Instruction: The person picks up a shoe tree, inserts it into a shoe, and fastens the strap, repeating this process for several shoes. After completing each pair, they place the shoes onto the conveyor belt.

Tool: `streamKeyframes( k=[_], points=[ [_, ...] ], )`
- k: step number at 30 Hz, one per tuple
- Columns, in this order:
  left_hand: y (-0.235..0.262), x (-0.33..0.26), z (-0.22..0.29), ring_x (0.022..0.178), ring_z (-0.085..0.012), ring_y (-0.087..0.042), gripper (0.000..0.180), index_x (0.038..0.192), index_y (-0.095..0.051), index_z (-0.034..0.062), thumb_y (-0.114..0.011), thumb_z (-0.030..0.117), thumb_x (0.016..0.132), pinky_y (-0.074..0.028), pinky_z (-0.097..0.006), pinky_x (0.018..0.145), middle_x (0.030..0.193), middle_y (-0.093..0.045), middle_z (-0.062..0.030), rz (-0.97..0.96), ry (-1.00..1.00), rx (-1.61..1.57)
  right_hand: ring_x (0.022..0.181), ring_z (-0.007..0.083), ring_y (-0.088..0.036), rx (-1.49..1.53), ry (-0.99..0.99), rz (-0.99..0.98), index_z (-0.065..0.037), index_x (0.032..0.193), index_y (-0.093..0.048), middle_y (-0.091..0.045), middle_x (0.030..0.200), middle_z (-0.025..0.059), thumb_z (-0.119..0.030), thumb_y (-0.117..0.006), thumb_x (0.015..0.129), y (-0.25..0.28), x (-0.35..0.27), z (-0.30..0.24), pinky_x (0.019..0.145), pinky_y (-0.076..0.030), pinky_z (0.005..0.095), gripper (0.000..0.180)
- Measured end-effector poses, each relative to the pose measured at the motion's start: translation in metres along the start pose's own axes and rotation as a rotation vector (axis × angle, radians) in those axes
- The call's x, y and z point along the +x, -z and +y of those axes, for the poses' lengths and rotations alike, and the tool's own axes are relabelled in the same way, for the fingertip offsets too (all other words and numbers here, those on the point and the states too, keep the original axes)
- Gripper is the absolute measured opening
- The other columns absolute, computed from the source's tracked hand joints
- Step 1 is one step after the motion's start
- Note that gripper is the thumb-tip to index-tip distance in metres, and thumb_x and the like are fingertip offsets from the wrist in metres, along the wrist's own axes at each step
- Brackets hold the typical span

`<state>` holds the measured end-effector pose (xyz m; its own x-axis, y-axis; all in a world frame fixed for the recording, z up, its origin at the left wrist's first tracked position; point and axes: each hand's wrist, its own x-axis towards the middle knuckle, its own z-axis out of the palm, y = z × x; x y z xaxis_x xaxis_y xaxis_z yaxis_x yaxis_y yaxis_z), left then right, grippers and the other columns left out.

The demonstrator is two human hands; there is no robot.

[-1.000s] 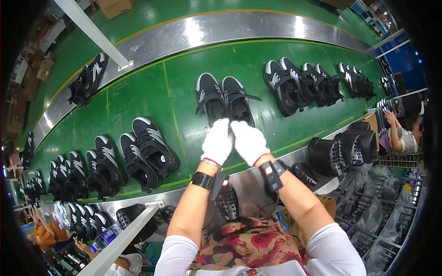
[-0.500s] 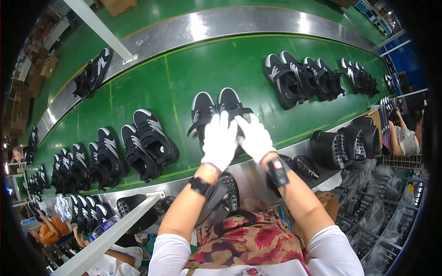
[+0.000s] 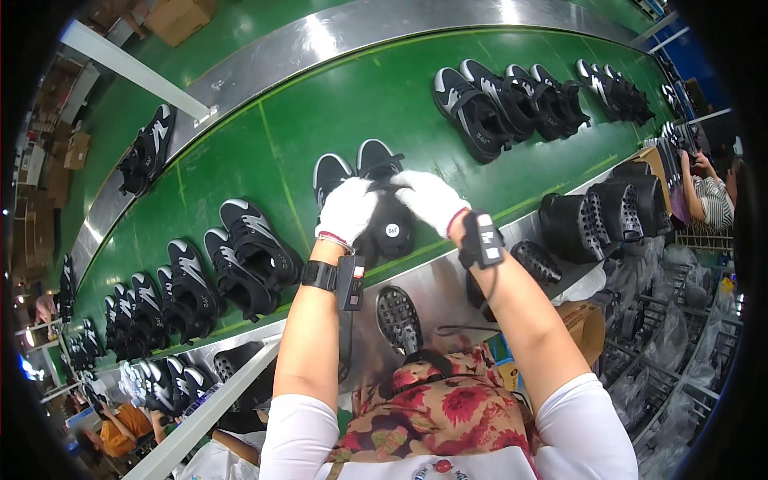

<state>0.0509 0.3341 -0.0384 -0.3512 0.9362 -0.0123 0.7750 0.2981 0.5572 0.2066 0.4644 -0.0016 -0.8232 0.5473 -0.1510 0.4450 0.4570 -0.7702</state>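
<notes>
A pair of black sneakers with silver-grey toes lies in front of me, toes pointing away. My left hand [image 3: 350,210], in a white glove, covers much of the left sneaker [image 3: 331,170]. Its fingers bend in against the near side of the right sneaker [image 3: 394,228]. From the other side my right hand [image 3: 432,202], gloved too, closes its fingers at that sneaker's strap and collar. A round white label shows inside its heel. The fingertips are partly hidden, and the left sneaker's rear is mostly covered.
The sneakers lie on a green conveyor belt [image 3: 276,172] with metal edging. More sneakers stand left [image 3: 254,256] and right [image 3: 472,112]. A black studded shoe-shaped piece [image 3: 398,318] lies on the near metal ledge, with black moulds [image 3: 572,226] to the right. A white post [image 3: 136,68] rises far left. Other people sit along both sides.
My hands have gone from lying flat and close together over the pair to bent fingers further apart, around the right sneaker. Its heel and label have come into view. The whole view has shifted slightly.
</notes>
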Motion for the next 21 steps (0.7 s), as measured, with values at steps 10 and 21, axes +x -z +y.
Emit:
streamKeyframes(
  k=[10,21],
  points=[
    [-0.011,-0.024,0.018,0.106,-0.0374,-0.062,0.033,0.11,-0.069,0.0055,-0.067,0.029,0.087,-0.049,-0.046,0.093,0.116,-0.065,-0.0188,0.174,-0.037,0.061,0.089,0.0239,-0.068,0.129,-0.236,0.192,-0.001,0.113,-0.067,-0.07,0.1,0.0124,-0.011,-0.062,0.092,0.133,-0.182,-0.006,0.081,-0.054,0.0338,0.024],
    [-0.025,-0.111,0.08,0.109,-0.0364,-0.06,0.035,0.116,-0.068,0.0089,-0.071,0.03,0.087,-0.049,-0.046,0.093,0.124,-0.062,-0.0163,0.224,0.069,0.307,0.102,0.0325,-0.062,-0.248,-0.013,0.166,-0.007,0.107,-0.065,-0.06,0.11,0.0129,-0.008,-0.07,0.078,0.075,-0.296,0.046,0.089,-0.052,0.0399,0.03]
  ],
)
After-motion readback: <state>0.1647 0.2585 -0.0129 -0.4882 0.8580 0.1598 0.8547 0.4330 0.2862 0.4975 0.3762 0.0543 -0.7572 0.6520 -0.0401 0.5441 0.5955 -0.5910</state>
